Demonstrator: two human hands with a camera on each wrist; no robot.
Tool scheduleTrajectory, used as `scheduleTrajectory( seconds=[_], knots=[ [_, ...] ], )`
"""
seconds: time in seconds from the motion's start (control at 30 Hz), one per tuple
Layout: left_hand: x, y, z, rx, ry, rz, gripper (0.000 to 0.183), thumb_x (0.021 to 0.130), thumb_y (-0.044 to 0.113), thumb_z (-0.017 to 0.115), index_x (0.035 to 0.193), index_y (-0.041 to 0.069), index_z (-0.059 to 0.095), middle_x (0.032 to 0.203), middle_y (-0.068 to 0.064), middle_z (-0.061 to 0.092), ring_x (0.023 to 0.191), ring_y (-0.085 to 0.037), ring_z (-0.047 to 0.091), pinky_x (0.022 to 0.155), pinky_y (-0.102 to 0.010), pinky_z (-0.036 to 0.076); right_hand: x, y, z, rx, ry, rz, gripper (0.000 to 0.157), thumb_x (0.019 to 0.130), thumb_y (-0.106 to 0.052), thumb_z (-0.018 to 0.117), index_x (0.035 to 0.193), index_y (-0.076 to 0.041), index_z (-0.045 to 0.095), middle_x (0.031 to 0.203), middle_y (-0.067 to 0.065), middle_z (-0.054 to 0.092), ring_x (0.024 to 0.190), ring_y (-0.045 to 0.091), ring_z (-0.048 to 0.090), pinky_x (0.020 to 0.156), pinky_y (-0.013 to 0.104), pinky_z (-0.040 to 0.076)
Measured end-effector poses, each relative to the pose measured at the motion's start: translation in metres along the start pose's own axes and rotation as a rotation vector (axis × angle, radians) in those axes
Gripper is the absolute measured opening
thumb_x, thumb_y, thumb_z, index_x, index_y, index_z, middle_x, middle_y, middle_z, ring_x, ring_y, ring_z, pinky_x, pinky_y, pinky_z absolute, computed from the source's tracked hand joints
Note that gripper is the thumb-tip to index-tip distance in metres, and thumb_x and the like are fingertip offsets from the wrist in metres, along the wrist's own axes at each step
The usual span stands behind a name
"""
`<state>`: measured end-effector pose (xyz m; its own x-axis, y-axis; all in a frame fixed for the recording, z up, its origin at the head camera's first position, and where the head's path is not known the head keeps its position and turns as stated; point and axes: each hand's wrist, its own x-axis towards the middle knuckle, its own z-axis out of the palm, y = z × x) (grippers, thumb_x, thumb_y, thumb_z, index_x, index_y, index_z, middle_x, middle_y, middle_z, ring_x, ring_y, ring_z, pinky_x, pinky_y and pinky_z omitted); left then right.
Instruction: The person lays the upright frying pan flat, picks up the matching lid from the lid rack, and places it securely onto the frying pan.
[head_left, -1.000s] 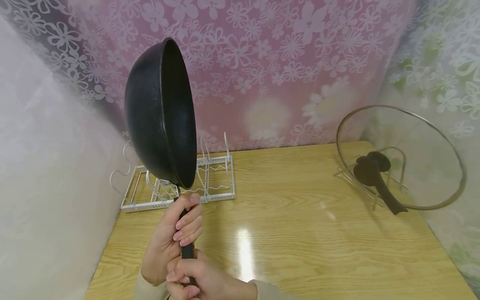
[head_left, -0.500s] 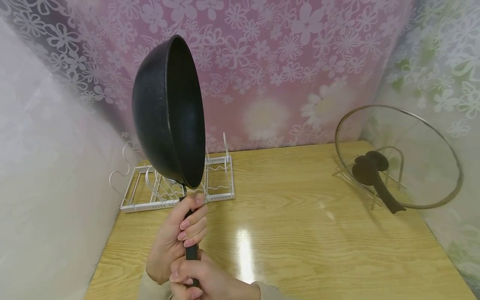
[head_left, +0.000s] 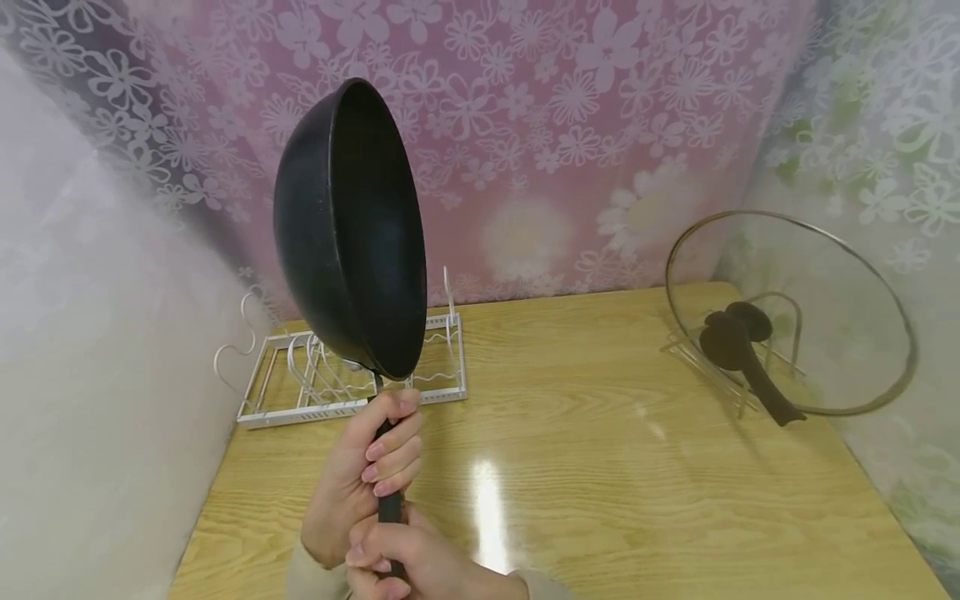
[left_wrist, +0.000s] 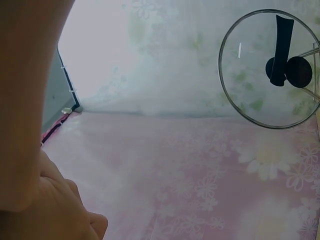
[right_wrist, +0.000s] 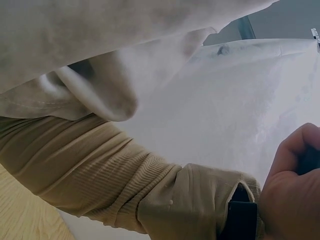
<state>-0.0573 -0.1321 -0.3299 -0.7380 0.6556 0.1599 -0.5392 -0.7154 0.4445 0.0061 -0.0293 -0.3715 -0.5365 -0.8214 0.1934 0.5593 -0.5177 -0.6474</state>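
A black wok (head_left: 352, 233) stands upright in the air in the head view, its hollow side turned to the right and its handle (head_left: 390, 507) pointing down. My left hand (head_left: 367, 475) grips that handle just below the bowl, fingers curled round it. Lower down, my right hand (head_left: 412, 554) wraps the handle near its end. The left wrist view shows part of a hand (left_wrist: 50, 205) at the lower left, without the wok. In the right wrist view a curled hand (right_wrist: 292, 190) sits at the right edge, around something dark.
Behind the wok, a white wire rack (head_left: 300, 412) lies on the wooden table (head_left: 600, 467). A glass lid (head_left: 825, 308) with a dark handle leans in a small wire stand (head_left: 795, 325) at the right. Flowered sheets (head_left: 525, 125) close off the back and sides.
The wok and both hands have shifted to the right, and the wok's hollow side shows more widely. Both hands keep their hold on the handle. The rack and lid stay in place.
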Motion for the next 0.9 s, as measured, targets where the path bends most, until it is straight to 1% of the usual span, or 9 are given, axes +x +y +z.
scheduleTrajectory(
  seconds=[0.1,0.17,0.23,0.33,0.4,0.47,0.63,0.83,0.9],
  knots=[
    [0.001,-0.001,0.0,-0.007,-0.014,-0.008,0.033,0.1,0.004,0.02,0.08,0.012,0.044,0.055,0.006,0.022,0.038,-0.003,0.02,0.037,-0.013,0.036,-0.001,0.0,0.0,0.009,0.009,-0.001,0.032,0.087,-0.005,0.035,0.058,-0.017,0.03,0.046,-0.016,0.035,0.036,0.0,0.024,0.033,0.021,0.013],
    [0.003,-0.001,0.0,0.009,-0.018,-0.015,0.032,0.099,0.003,0.021,0.078,0.013,0.042,0.054,0.006,0.021,0.037,-0.003,0.02,0.037,-0.012,0.037,-0.002,0.0,0.001,0.02,0.011,0.002,0.032,0.087,-0.005,0.036,0.058,-0.018,0.03,0.046,-0.015,0.035,0.036,0.0,0.025,0.033,0.021,0.013],
    [0.004,-0.001,0.0,0.024,-0.034,-0.025,0.032,0.098,0.002,0.021,0.074,0.013,0.038,0.053,0.006,0.021,0.037,-0.003,0.02,0.036,-0.012,0.035,-0.002,0.0,0.001,0.025,0.012,0.008,0.032,0.087,-0.006,0.036,0.058,-0.018,0.031,0.046,-0.015,0.034,0.036,0.001,0.024,0.033,0.021,0.014],
    [0.006,-0.002,0.0,0.033,-0.06,-0.038,0.031,0.098,0.0,0.025,0.071,0.014,0.031,0.051,0.006,0.021,0.036,-0.003,0.019,0.035,-0.011,0.033,-0.003,-0.002,0.001,0.042,-0.012,0.012,0.032,0.086,-0.006,0.036,0.057,-0.018,0.033,0.046,-0.015,0.034,0.036,0.001,0.024,0.033,0.02,0.015],
    [0.008,-0.002,0.001,0.018,-0.084,-0.043,0.032,0.098,-0.001,0.025,0.07,0.014,0.027,0.051,0.006,0.021,0.035,-0.003,0.019,0.034,-0.011,0.031,-0.003,-0.002,0.0,0.047,-0.036,0.012,0.031,0.086,-0.006,0.036,0.057,-0.019,0.035,0.046,-0.015,0.034,0.036,0.001,0.024,0.033,0.019,0.016],
    [0.009,-0.003,0.001,-0.004,-0.094,-0.043,0.032,0.098,-0.001,0.026,0.07,0.014,0.028,0.051,0.006,0.021,0.035,-0.003,0.02,0.034,-0.011,0.031,-0.003,-0.003,0.0,0.06,-0.066,0.008,0.031,0.085,-0.006,0.035,0.057,-0.02,0.036,0.046,-0.015,0.035,0.035,0.0,0.024,0.032,0.018,0.016],
    [0.01,-0.005,0.0,-0.051,-0.104,-0.048,0.032,0.099,-0.001,0.026,0.071,0.015,0.028,0.052,0.007,0.021,0.036,-0.003,0.02,0.034,-0.012,0.029,-0.003,-0.004,0.001,0.081,-0.102,0.011,0.032,0.084,-0.006,0.033,0.057,-0.022,0.038,0.047,-0.015,0.035,0.034,0.0,0.024,0.031,0.016,0.017],
    [0.013,-0.007,0.0,-0.113,-0.108,-0.062,0.031,0.098,0.001,0.029,0.071,0.015,0.026,0.051,0.007,0.021,0.035,-0.003,0.02,0.034,-0.012,0.029,-0.006,-0.007,0.0,0.143,-0.16,0.083,0.032,0.084,-0.007,0.026,0.057,-0.023,0.034,0.046,-0.013,0.028,0.035,0.003,0.018,0.033,0.019,0.013],
    [0.014,-0.007,0.0,-0.123,-0.102,-0.06,0.032,0.098,0.001,0.03,0.07,0.015,0.026,0.051,0.007,0.021,0.035,-0.003,0.019,0.034,-0.012,0.03,-0.006,-0.009,0.0,0.155,-0.194,0.084,0.032,0.084,-0.007,0.023,0.058,-0.022,0.032,0.046,-0.011,0.025,0.034,0.005,0.015,0.033,0.02,0.012]
  ],
)
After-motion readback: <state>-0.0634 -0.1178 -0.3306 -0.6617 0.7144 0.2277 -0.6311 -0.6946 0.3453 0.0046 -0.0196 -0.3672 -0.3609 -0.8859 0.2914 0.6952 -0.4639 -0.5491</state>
